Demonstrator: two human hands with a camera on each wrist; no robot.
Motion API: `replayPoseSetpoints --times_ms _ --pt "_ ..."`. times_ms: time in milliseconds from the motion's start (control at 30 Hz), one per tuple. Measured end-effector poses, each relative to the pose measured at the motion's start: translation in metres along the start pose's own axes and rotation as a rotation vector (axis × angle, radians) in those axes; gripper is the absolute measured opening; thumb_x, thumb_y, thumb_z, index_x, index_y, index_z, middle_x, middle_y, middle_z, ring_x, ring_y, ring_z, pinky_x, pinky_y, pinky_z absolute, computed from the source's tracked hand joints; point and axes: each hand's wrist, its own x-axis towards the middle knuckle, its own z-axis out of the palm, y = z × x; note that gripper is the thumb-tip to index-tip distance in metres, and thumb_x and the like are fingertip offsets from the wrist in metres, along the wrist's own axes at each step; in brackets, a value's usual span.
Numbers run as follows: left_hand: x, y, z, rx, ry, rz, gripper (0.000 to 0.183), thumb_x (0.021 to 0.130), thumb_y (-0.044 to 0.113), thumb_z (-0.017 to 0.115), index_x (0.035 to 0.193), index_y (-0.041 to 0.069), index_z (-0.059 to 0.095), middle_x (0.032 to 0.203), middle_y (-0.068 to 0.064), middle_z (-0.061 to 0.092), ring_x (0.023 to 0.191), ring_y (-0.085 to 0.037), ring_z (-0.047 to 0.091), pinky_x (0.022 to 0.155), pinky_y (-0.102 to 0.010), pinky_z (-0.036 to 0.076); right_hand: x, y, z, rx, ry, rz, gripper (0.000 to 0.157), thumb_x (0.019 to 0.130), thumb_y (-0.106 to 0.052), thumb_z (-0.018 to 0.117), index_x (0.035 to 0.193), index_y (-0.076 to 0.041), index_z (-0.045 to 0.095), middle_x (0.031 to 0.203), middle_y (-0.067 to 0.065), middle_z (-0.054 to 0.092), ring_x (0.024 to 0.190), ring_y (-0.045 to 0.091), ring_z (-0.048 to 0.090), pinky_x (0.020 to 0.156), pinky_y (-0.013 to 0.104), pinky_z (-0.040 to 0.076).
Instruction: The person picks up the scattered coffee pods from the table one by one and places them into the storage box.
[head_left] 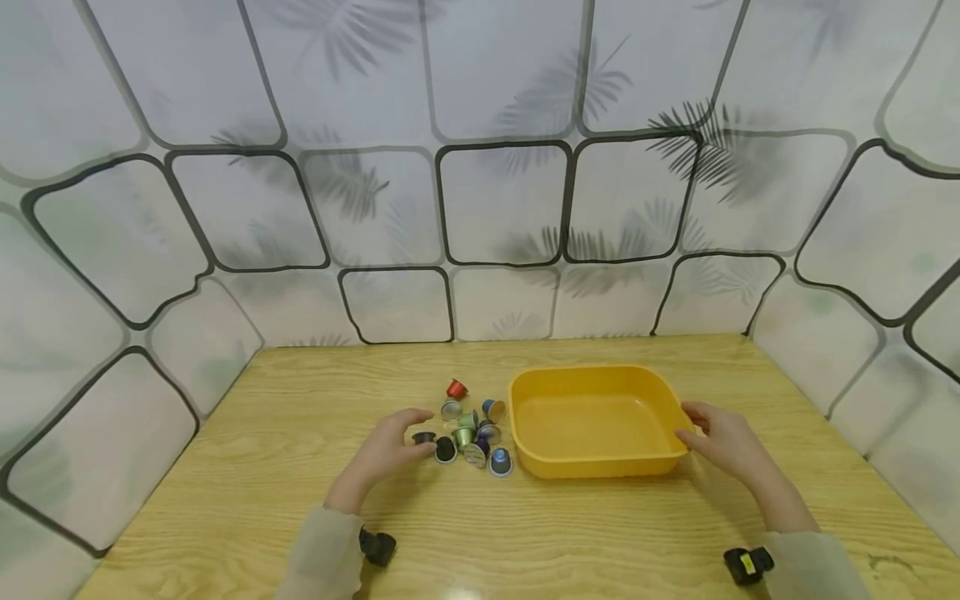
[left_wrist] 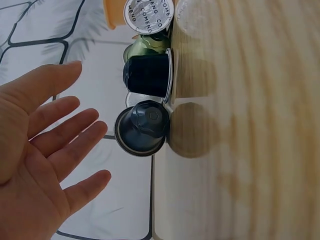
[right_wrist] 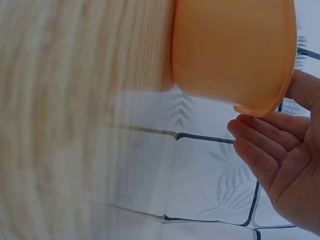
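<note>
Several coffee capsules lie in a loose cluster on the table, among them a red capsule (head_left: 457, 389), a green capsule (head_left: 464, 436) and a blue capsule (head_left: 501, 461). At the cluster's left edge is my left hand (head_left: 392, 446), fingers spread around a dark capsule. The left wrist view shows a gap between that hand (left_wrist: 45, 135) and the dark capsule (left_wrist: 143, 127), with a black capsule (left_wrist: 147, 75) beside it. To the right stands a yellow plastic basin (head_left: 600, 467). My right hand (head_left: 723, 442) pinches its right rim, thumb and fingers on either side of the edge (right_wrist: 282, 97).
The light wooden table (head_left: 525, 533) carries both basin and capsules. White patterned fabric (head_left: 502, 208) with dark outlines and leaf prints encloses the back and sides. A black wrist camera (head_left: 377, 547) sits on the left wrist, and another (head_left: 747, 566) on the right.
</note>
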Motion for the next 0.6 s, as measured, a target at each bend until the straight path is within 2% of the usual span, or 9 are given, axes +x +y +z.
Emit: replayPoseSetpoints --times_ms 600 --pt "0.0025 -0.0026 0.0019 0.086 -0.039 -0.043 0.039 0.074 0.004 0.069 0.11 -0.007 0.056 0.11 -0.018 0.055 0.106 -0.034 0.049 0.089 -0.044 0.038 0.0002 0.0007 0.0009 0.015 -0.006 0.003 0.05 0.085 -0.015 0.06 0.12 0.016 0.042 0.115 0.035 0.046 0.101 0.046 0.048 0.076 0.048 0.045"
